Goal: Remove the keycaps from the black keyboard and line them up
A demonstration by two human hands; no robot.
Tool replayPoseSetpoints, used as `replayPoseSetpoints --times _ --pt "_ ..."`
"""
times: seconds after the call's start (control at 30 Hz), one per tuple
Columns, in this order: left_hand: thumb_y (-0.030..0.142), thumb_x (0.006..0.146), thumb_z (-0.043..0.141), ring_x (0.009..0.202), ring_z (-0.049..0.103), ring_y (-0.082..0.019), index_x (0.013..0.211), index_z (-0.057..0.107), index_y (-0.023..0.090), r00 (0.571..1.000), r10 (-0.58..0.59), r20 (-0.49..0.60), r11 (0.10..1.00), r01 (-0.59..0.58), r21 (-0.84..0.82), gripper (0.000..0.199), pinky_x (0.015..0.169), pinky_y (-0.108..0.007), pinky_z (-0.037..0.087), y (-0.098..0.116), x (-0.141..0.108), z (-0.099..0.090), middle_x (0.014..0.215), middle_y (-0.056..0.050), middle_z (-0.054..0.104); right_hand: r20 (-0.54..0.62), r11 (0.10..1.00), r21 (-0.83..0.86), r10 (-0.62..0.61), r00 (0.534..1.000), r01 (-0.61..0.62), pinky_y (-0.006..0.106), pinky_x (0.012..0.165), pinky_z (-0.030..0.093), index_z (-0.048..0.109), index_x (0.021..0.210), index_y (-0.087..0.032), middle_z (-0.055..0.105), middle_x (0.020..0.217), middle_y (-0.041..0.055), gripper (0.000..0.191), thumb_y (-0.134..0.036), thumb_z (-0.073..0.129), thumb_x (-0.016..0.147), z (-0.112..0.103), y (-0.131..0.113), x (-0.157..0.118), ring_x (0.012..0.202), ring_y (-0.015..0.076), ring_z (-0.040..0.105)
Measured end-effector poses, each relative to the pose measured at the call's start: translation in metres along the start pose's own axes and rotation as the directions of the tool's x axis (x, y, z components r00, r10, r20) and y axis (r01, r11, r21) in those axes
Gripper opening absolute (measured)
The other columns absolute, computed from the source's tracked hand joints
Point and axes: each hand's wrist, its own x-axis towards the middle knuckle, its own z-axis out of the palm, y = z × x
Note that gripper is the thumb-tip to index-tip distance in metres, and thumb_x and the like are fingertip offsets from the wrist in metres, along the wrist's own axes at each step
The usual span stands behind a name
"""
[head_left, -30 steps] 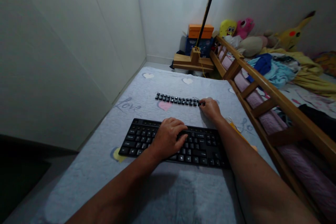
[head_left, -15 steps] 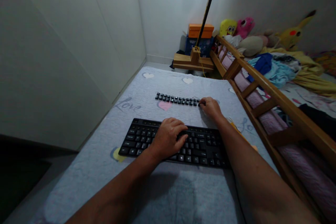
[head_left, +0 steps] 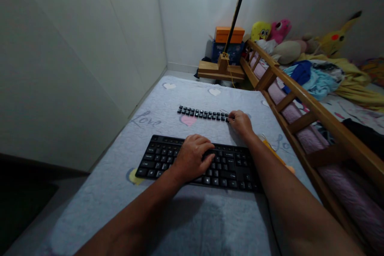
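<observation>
My left hand (head_left: 195, 156) rests on the black computer keyboard (head_left: 231, 175), palm down, fingers apart and bent over the keys. Beyond the keyboard, loose black keycaps (head_left: 201, 113) lie in two long rows on the bedspread. At the right end of these rows is my right hand (head_left: 239, 121), its thumb and fingers pinched at the last keycap (head_left: 227, 120). The fingers partly cover that end of the rows. A thin wire loop (head_left: 224, 111) lies just behind it. My right forearm passes over the keyboard's right end.
A yellow-handled tool (head_left: 274, 150) lies partly behind my right forearm. The pale bedspread (head_left: 144, 204) covers the surface. A wooden bed rail (head_left: 306, 108) runs along the right. A wooden stand (head_left: 220, 71) with a black pole and an orange box (head_left: 229, 35) are beyond the far edge.
My right fingers have shifted very slightly at the end of the keycap rows, and the last keycap now shows more clearly, in line with the near row. My left hand stays put.
</observation>
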Motion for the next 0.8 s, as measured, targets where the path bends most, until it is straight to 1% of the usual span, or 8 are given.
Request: replayPoseSetpoints --times 0.1,0.23,0.47,0.6,0.8 --pt "0.025 0.083 0.06 0.097 0.057 -0.024 0.097 0.067 0.019 1.0 -0.005 0.003 1.0 0.005 0.001 0.016 0.089 -0.043 0.042 0.0001 0.0001 0.0 0.098 -0.007 0.068 0.006 1.0 0.0 -0.016 1.0 0.016 0.026 0.081 0.043 0.072 0.095 -0.02 0.067 0.098 0.0072 0.018 -0.023 0.059 0.083 -0.0006 0.0019 -0.0025 0.092 0.0187 0.059" --pt "0.024 0.083 0.06 0.096 0.057 -0.023 0.096 0.067 0.018 1.0 -0.004 0.012 1.0 0.004 0.003 0.016 0.089 -0.042 0.042 0.0003 0.001 0.0002 0.098 -0.006 0.069 0.023 0.999 0.001 -0.036 0.999 0.036 0.027 0.083 0.043 0.071 0.099 -0.019 0.065 0.1 0.0075 0.022 -0.022 0.063 0.079 -0.0006 0.0033 -0.0038 0.095 0.0197 0.058" --pt "0.025 0.083 0.06 0.096 0.057 -0.023 0.096 0.067 0.018 1.0 -0.002 0.01 1.0 0.001 0.007 0.016 0.088 -0.042 0.041 0.0008 0.0006 0.0002 0.098 -0.006 0.069 0.024 1.0 0.001 -0.03 0.999 0.03 0.028 0.083 0.043 0.071 0.103 -0.019 0.065 0.102 0.0087 0.025 -0.02 0.061 0.08 0.0017 0.0016 0.0002 0.095 0.0202 0.059" --pt "0.025 0.083 0.06 0.096 0.057 -0.024 0.096 0.067 0.019 1.0 -0.005 0.012 1.0 0.005 0.009 0.016 0.088 -0.042 0.042 0.0003 0.0005 0.0002 0.097 -0.006 0.069 0.03 0.999 -0.006 -0.039 0.999 0.04 0.028 0.084 0.043 0.071 0.102 -0.018 0.065 0.101 0.0091 0.025 -0.02 0.062 0.08 0.003 0.0017 0.002 0.097 0.0206 0.058" --pt "0.025 0.083 0.06 0.096 0.057 -0.024 0.096 0.067 0.018 1.0 0.002 0.009 1.0 -0.002 0.008 0.016 0.089 -0.042 0.042 0.0 0.0003 -0.0002 0.098 -0.006 0.069 0.026 0.999 -0.013 -0.042 0.999 0.043 0.026 0.082 0.043 0.072 0.101 -0.02 0.066 0.099 0.0076 0.023 -0.022 0.062 0.08 0.0039 0.0013 0.0039 0.094 0.0194 0.059"
